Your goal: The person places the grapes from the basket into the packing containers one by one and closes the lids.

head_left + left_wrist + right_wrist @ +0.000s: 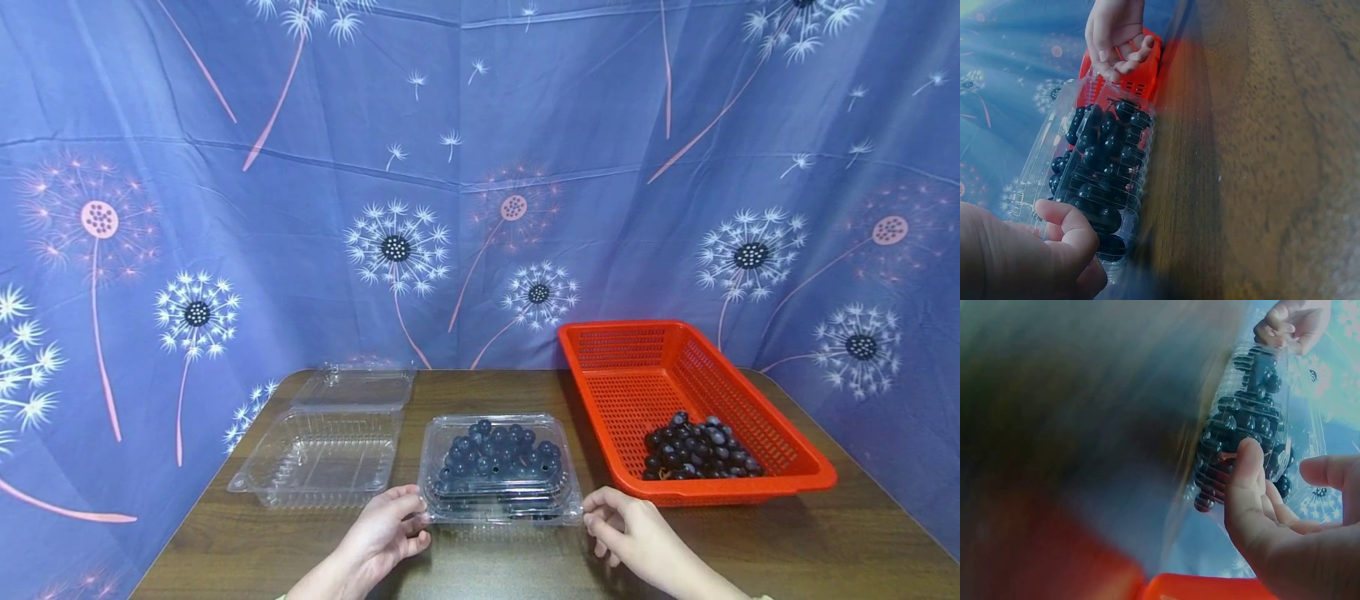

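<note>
A clear plastic clamshell box (498, 500) of dark grapes (495, 450) sits on the table with its lid down over the fruit. At its near left corner my left hand (386, 529) pinches the rim between thumb and forefinger. My right hand (637, 529) holds the near right corner, fingertips at the lid's edge and the other fingers bent below. The left wrist view shows the grapes (1107, 144) through the ribbed side wall, with my left hand (1041, 250) at the closest corner. In the right wrist view, fingers of my right hand (1266, 519) overlap the box end.
On the left of the wooden table (225, 550) stands another clear clamshell (322, 467), lid folded back, nothing in it. A red plastic basket (622, 400) is at the right, with a heap of dark grapes (697, 450) at its near end. A blue dandelion-print cloth (300, 208) hangs behind.
</note>
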A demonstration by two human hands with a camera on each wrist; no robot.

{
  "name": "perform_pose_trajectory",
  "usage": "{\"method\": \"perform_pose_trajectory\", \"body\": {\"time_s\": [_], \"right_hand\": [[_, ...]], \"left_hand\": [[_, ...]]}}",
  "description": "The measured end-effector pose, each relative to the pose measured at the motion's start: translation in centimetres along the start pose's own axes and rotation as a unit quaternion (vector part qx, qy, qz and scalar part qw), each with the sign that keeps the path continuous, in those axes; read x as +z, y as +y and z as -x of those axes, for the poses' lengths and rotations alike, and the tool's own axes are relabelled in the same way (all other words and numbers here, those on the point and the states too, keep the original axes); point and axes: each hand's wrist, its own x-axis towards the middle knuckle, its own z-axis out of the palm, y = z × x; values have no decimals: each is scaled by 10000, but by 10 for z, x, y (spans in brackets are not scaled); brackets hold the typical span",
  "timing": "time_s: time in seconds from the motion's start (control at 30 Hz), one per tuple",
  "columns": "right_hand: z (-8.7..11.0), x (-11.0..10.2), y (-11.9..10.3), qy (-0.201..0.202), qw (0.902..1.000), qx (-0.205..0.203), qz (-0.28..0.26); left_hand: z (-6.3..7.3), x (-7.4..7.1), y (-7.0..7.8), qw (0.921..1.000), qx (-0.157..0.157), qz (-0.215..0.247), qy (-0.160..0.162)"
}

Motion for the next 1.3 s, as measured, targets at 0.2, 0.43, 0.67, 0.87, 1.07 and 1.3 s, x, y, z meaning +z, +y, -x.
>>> {"method": "perform_pose_trajectory", "body": {"time_s": [0.2,0.43,0.67,0.87,1.07,1.3], "right_hand": [[-3,-1,1,-380,9899,575,-1235],[-4,-5,2,-1112,9520,1022,-2663],[-7,-7,4,-1454,9014,1241,-3884],[-10,-7,6,-1370,8808,1350,-4326],[-11,-5,6,-1345,8643,1365,-4651],[-15,-1,4,-1104,8550,1533,-4831]], "left_hand": [[1,1,1,10000,-1,-74,20],[0,2,3,10000,-17,-81,18],[1,2,2,9999,-6,-84,86],[1,3,3,9999,-19,-107,84],[1,3,3,9999,-13,-113,60],[1,3,5,9999,-44,-156,13]]}}
